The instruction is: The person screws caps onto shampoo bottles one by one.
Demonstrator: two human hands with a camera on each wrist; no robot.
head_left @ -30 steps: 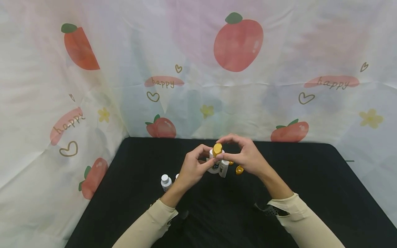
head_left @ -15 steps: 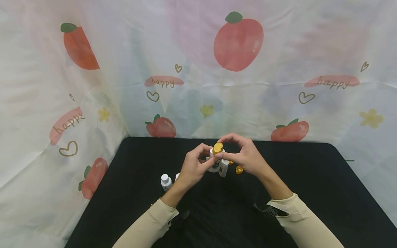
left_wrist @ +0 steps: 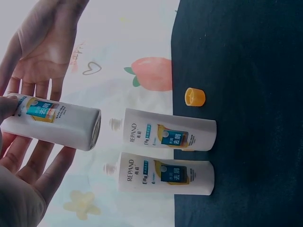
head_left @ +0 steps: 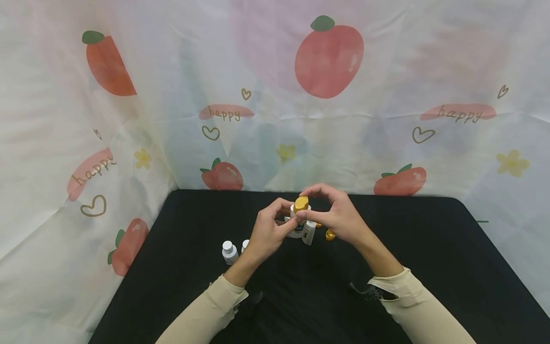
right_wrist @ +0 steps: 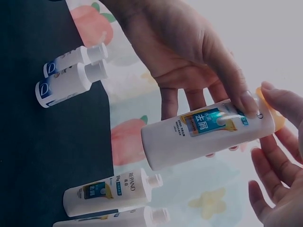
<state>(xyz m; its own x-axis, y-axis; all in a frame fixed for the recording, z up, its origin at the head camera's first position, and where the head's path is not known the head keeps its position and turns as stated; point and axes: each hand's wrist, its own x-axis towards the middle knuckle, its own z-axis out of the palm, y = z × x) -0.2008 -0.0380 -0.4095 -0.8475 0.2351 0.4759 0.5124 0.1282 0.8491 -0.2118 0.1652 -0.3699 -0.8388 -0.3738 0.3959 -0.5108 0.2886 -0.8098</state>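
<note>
My left hand [head_left: 270, 224] grips a white shampoo bottle [right_wrist: 208, 130] by its body, fingers round one side and thumb on the label. The bottle has a teal and yellow label and is raised above the table. A yellow cap [head_left: 301, 204] sits at its top, pinched between thumb and fingers of my right hand [head_left: 343, 217]. Two matching bottles, one nearer [left_wrist: 169, 130] and one beside it [left_wrist: 165, 174], stand uncapped behind, their narrow white necks showing. On the table by them lies a loose yellow cap [left_wrist: 195, 97].
To the left, two smaller white bottles with blue labels, one in front [right_wrist: 66, 85] and one partly hidden [head_left: 245, 244], stand on the black table [head_left: 429, 248]. A second loose yellow cap [head_left: 319, 225] is partly covered. Printed fabric [head_left: 266, 57] hangs behind the table.
Both hands stay at the bottle. The yellow cap has turned slightly under my right fingers. The whole head view has shifted a little.
</note>
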